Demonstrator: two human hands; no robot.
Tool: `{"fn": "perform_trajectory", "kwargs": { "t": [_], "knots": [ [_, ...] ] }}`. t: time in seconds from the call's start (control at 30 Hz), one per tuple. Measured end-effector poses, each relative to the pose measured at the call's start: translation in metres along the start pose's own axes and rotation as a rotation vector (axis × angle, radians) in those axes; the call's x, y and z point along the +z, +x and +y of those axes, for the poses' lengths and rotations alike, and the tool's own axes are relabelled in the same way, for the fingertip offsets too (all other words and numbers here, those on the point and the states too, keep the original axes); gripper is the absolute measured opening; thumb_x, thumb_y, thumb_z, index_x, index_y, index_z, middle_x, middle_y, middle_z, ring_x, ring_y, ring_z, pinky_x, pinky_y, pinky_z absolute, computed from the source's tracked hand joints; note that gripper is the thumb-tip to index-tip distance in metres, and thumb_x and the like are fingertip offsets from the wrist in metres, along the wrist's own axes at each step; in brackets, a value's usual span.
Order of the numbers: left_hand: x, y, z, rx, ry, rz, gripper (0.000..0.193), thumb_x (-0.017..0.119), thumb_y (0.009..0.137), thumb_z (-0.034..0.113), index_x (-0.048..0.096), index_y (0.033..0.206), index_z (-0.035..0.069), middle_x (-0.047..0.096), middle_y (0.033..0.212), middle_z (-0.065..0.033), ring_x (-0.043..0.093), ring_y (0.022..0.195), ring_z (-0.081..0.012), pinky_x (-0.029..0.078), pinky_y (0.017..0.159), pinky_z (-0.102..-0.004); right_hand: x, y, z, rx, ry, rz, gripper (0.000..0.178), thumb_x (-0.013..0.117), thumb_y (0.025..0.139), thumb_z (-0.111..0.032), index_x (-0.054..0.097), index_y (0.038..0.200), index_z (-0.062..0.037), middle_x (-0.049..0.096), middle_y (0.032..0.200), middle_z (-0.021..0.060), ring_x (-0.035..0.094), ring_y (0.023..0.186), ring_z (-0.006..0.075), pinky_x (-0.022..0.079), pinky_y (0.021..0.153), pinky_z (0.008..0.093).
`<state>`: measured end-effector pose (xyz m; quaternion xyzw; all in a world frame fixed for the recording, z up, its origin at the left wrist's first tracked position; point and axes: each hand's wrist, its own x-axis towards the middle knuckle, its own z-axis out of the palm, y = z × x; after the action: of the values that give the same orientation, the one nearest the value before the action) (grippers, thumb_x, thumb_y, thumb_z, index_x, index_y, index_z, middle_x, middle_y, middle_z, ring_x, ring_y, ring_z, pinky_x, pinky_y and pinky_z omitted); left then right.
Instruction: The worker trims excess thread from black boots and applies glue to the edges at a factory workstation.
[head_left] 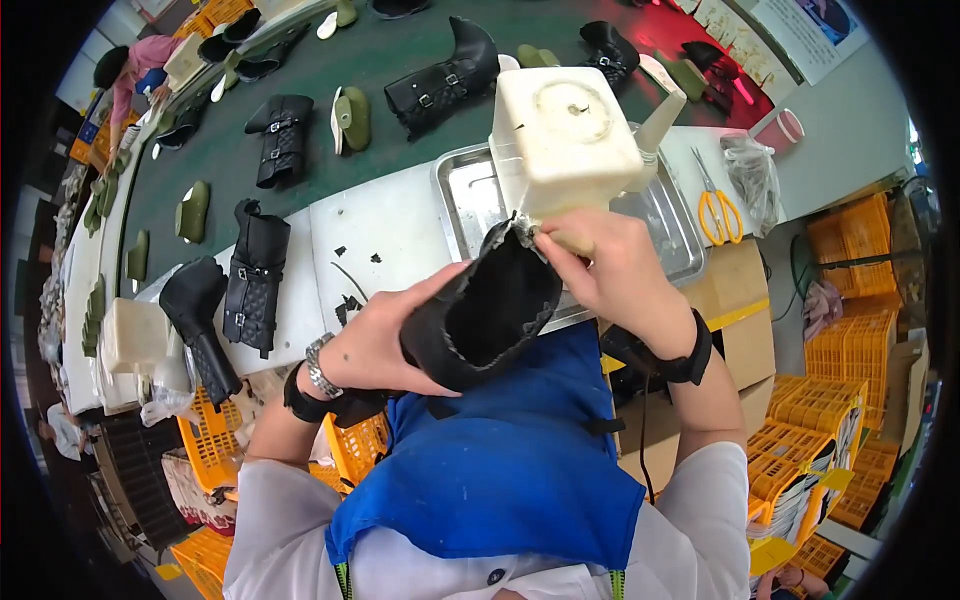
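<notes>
My left hand (375, 335) is wrapped round a black boot upper (425, 345), its open end with a rough, trimmed edge turned toward me. In my right hand (615, 265) is a thin tool with a light wooden handle (572, 242), pinched between thumb and fingers. Its tip meets the far edge of the upper, where a whitish smear shows; the tip's kind is hard to make out. Just beyond, a cream-white plastic container (570, 170) stands in a metal tray (462, 190), close to my right fingers.
Orange-handled scissors (720, 212) and a clear plastic bag (752, 180) lie right of the tray. Black boot uppers (255, 285) and green soles (352, 120) rest on the table and green belt (400, 160). Orange crates (850, 330) stand at right. Another person (140, 65) is at far left.
</notes>
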<state>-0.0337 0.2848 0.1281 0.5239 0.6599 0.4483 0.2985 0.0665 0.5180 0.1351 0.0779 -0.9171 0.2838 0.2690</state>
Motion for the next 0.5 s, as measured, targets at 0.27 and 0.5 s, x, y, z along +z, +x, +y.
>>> {"fn": "perform_trajectory", "kwargs": {
  "t": [0.27,0.5],
  "knots": [
    [0.016,0.0,0.005,0.065,0.281,0.135,0.088,0.079,0.056,0.021,0.036,0.132,0.007,0.061,0.095,-0.0153,0.061,0.082,-0.03,0.048,0.073,-0.0335,0.0,0.022,0.007,0.133,0.007,0.035,0.019,0.063,0.075,-0.014,0.057,0.067,0.0023,0.055,0.055,0.0171,0.056,0.053,0.0345,0.043,0.047,0.0394],
    [0.016,-0.003,0.009,0.032,0.25,0.156,0.086,0.078,0.057,0.02,0.037,0.132,0.008,0.061,0.092,-0.0152,0.06,0.08,-0.0308,0.048,0.072,-0.0344,0.012,0.028,0.003,0.124,0.065,0.096,0.021,0.062,0.075,-0.015,0.059,0.067,0.0043,0.056,0.055,0.018,0.057,0.053,0.0344,0.045,0.051,0.039]
  ]
}}
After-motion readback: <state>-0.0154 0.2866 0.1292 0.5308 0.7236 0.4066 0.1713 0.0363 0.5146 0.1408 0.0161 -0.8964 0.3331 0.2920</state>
